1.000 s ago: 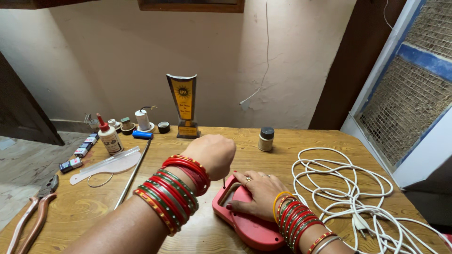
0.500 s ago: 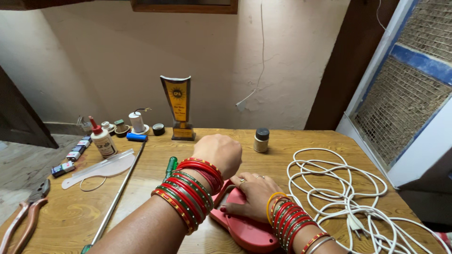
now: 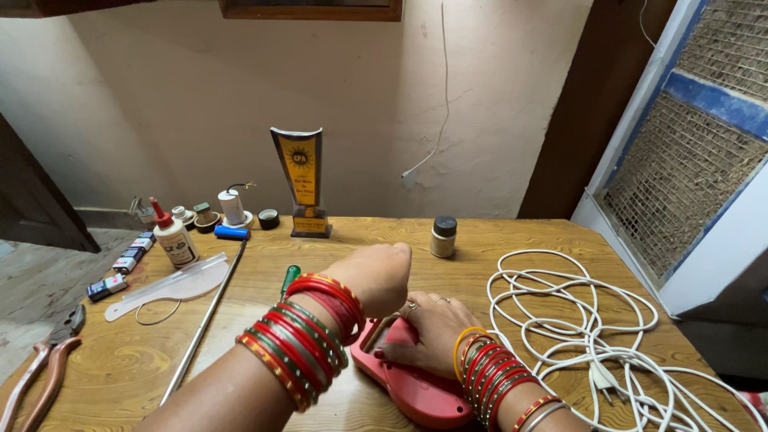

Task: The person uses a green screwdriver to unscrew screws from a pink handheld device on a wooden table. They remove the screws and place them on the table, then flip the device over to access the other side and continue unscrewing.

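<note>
Pressing both hands onto the red case [image 3: 416, 388]; green screwdriver [image 3: 289, 278] now visible.
I see left hand [image 3: 376, 276] fisted, contents unclear; right hand [image 3: 432, 330] flat, unmoved.

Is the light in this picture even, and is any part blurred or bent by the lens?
Head view: soft, even daylight, with no harsh glare on the wooden table. The left hand, right hand and red case look sharp. The white cable is clear too. The wide lens slants the door frame at the right.
</note>
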